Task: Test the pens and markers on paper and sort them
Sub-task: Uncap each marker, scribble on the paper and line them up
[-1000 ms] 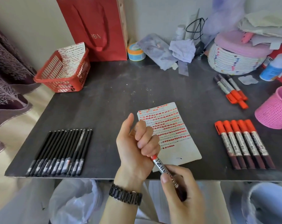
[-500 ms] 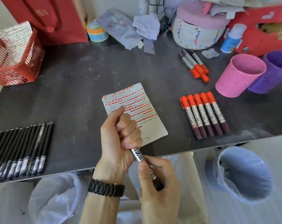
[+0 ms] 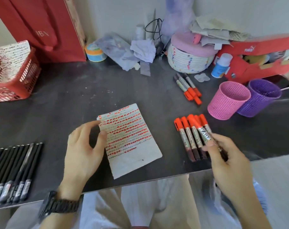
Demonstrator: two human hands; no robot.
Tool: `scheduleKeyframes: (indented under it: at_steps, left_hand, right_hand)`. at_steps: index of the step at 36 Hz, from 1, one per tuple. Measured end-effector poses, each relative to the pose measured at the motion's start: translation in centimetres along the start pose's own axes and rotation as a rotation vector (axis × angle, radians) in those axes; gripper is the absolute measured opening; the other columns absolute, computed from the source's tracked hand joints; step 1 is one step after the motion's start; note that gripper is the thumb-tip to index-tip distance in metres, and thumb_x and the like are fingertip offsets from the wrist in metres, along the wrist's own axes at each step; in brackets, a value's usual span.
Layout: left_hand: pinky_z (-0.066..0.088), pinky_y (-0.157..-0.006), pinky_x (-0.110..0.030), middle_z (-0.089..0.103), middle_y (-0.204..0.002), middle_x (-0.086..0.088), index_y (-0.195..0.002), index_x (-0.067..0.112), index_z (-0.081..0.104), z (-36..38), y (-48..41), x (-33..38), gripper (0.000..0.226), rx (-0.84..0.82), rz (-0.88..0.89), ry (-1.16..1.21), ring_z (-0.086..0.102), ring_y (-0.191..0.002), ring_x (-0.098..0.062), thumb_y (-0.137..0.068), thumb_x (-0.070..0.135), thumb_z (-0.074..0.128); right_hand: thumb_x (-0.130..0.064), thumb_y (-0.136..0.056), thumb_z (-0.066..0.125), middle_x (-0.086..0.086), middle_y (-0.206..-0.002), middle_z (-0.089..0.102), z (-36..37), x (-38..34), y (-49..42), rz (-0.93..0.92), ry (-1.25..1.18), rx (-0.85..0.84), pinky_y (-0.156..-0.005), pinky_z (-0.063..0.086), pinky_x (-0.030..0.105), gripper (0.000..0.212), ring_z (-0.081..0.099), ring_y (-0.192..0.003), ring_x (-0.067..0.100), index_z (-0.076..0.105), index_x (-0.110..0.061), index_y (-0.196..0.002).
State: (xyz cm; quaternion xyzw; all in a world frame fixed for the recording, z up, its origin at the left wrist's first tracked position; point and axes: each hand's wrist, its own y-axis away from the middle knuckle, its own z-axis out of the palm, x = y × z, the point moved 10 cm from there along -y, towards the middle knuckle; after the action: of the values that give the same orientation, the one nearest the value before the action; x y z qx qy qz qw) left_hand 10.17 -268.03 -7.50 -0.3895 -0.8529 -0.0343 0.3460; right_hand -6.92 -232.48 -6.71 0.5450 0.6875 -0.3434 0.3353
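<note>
While the bench [image 3: 57,103] carries the scribbled paper [image 3: 132,151] at centre and a row of orange-capped markers [image 3: 184,136] at right of centre, the right grip [image 3: 226,156] pinches one capped marker [image 3: 201,132] just above that row. It should be laid parallel, cap upward in the frame, touching its neighbours. Half a second earlier both grips held this marker at the near bench edge; now the left grip [image 3: 84,146], loosely curved and holding nothing, touches the paper's left edge.
</note>
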Motion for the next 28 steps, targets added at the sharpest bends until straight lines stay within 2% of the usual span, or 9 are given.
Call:
scheduleKeyframes:
  at_steps: [2, 5, 8, 12, 16, 28]
  left_hand:
    - [0.033, -0.115, -0.047, 0.057, -0.141, -0.002, -0.133, 0.026, 0.06, 0.8, 0.0, -0.8, 0.046, -0.028, 0.025, -0.119, 0.041, -0.139, -0.027, -0.099, 0.052, 0.043]
    - [0.026, -0.118, -0.058, 0.046, -0.153, -0.01, -0.138, 0.025, 0.059, 2.4, 0.8, -1.0, 0.05, -0.096, 0.027, -0.259, 0.035, -0.146, -0.031, -0.101, 0.052, 0.041]
    - [0.02, -0.121, -0.056, 0.038, -0.159, -0.007, -0.143, 0.033, 0.054, 3.2, 1.1, -1.0, 0.057, -0.148, 0.04, -0.318, 0.03, -0.149, -0.027, -0.095, 0.058, 0.034]
    - [0.016, -0.124, -0.052, 0.033, -0.162, -0.003, -0.146, 0.041, 0.048, 3.2, 1.2, -1.0, 0.065, -0.177, 0.036, -0.338, 0.026, -0.151, -0.023, -0.093, 0.067, 0.021]
    - [0.013, -0.124, -0.048, 0.031, -0.163, -0.001, -0.147, 0.044, 0.045, 3.1, 1.2, -1.1, 0.07, -0.18, 0.033, -0.323, 0.023, -0.152, -0.02, -0.09, 0.07, 0.015]
    - [0.012, -0.125, -0.048, 0.028, -0.164, 0.002, -0.149, 0.045, 0.042, 3.2, 1.0, -1.5, 0.067, -0.169, 0.029, -0.335, 0.021, -0.153, -0.018, -0.093, 0.07, 0.015]
  right_hand:
    - [-0.03, -0.096, 0.06, -0.012, -0.098, 0.072, -2.0, 1.5, -1.9, 0.026, 0.121, 0.078, -0.085, 0.043, 0.03, 0.019, 0.064, -0.096, 0.016, 0.066, -0.033, -0.114]
    - [-0.023, -0.096, 0.059, 0.006, -0.107, 0.068, -3.2, 2.9, -3.8, 0.064, 0.257, 0.135, -0.091, 0.043, 0.041, 0.023, 0.061, -0.103, 0.032, 0.069, -0.022, -0.116]
    - [-0.019, -0.095, 0.059, 0.015, -0.11, 0.065, -3.1, 3.6, -4.9, 0.076, 0.318, 0.16, -0.091, 0.043, 0.042, 0.025, 0.057, -0.107, 0.037, 0.069, -0.017, -0.118]
    - [-0.017, -0.093, 0.062, 0.021, -0.104, 0.065, -2.5, 3.9, -5.5, 0.081, 0.36, 0.175, -0.089, 0.044, 0.044, 0.022, 0.057, -0.101, 0.042, 0.073, -0.014, -0.112]
    - [-0.019, -0.09, 0.066, 0.017, -0.098, 0.065, -2.1, 4.0, -5.7, 0.097, 0.375, 0.179, -0.087, 0.045, 0.044, 0.015, 0.059, -0.097, 0.042, 0.074, -0.018, -0.103]
    - [-0.026, -0.089, 0.067, 0.001, -0.086, 0.06, -1.6, 3.4, -6.4, 0.105, 0.425, 0.108, -0.083, 0.046, 0.041, 0.009, 0.062, -0.093, 0.037, 0.069, -0.026, -0.098]
